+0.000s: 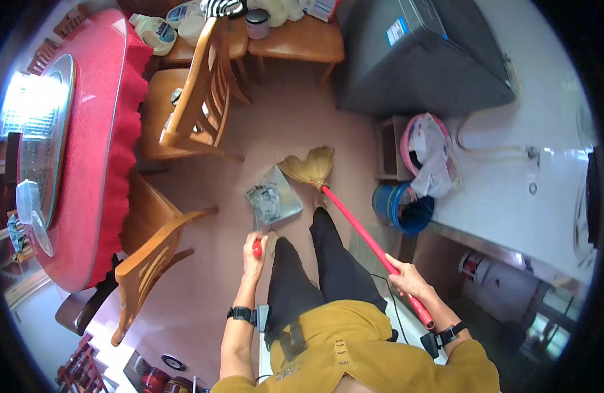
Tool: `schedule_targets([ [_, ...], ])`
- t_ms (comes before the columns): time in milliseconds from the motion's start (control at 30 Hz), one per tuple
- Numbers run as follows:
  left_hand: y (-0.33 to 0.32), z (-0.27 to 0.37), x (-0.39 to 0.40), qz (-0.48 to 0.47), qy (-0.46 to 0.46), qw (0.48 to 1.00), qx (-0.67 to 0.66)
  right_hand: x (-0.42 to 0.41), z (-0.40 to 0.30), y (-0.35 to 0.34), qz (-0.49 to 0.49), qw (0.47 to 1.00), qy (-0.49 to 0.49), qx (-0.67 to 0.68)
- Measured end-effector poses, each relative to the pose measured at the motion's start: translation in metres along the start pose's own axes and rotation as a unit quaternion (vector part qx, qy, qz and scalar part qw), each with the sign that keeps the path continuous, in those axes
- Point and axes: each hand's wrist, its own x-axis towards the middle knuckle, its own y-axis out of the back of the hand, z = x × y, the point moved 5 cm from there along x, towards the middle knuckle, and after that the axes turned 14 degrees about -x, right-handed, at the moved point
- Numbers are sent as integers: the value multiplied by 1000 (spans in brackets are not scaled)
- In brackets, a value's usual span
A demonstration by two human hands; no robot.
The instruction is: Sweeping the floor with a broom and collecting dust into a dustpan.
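My left hand is closed around the red-tipped handle of a metal dustpan, which rests on the floor ahead of my feet. Crumpled clear plastic and dark debris lie in the pan. My right hand grips the red handle of a broom near its upper end. The broom's straw head is on the floor, just beyond and to the right of the pan, close to its far edge.
Wooden chairs and a table with a red cloth stand at the left. A blue bin, a small shelf and a dark appliance are on the right. A chair seat holds containers at the back.
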Motion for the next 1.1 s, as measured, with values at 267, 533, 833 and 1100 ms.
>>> schedule_targets([
  [267,11,7,-15,-44,-45,998,24,-64,29,-71,92,970,-5,226],
  [533,-2,-3,-14,-64,-87,993,45,71,87,-74,74,893,41,442],
  [833,-9,-28,-15,-92,-57,992,58,45,107,-202,-103,809,20,579],
  [1100,-20,-17,-40,-67,60,996,19,-74,146,-197,-208,839,54,500],
])
